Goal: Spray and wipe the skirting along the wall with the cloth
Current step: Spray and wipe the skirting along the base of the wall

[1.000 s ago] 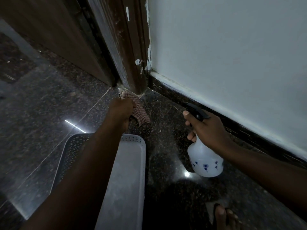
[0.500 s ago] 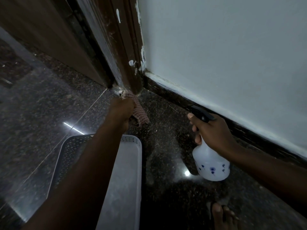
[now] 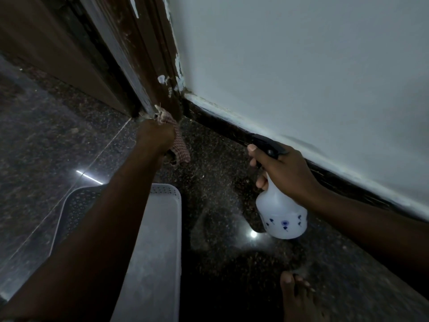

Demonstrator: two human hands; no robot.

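1. Floor: dark speckled polished stone floor (image 3: pixel 220 182), glossy, with a pale grout line running diagonally at left and two bright light reflections on it.
2. Wall: plain white painted wall (image 3: pixel 301 66) fills the upper right.
3. Skirting: dark stone skirting strip (image 3: pixel 220 119) runs along the base of the wall from the corner toward lower right; white paint smears mark its top edge.
4. Door frame: dark brown wooden door frame (image 3: pixel 148 66) meets the skirting at the corner; its surface is scuffed, with white paint flecks and chipped paint along the wall joint.
5. Left hand (image 3: pixel 155 138): closed in a fist around the red-and-white checked cloth (image 3: pixel 178 145), pressing it against the foot of the door frame, just beside the skirting's end.
6. Right hand (image 3: pixel 283 173): wrapped around the neck of the white plastic spray bottle with blue flower print (image 3: pixel 281 217), held above the floor near the skirting; its black nozzle points toward the corner.
7. White perforated plastic basket (image 3: pixel 162 240) rests on the floor beneath the left forearm.
8. Bare foot (image 3: pixel 299 298) stands on the floor at the lower edge.
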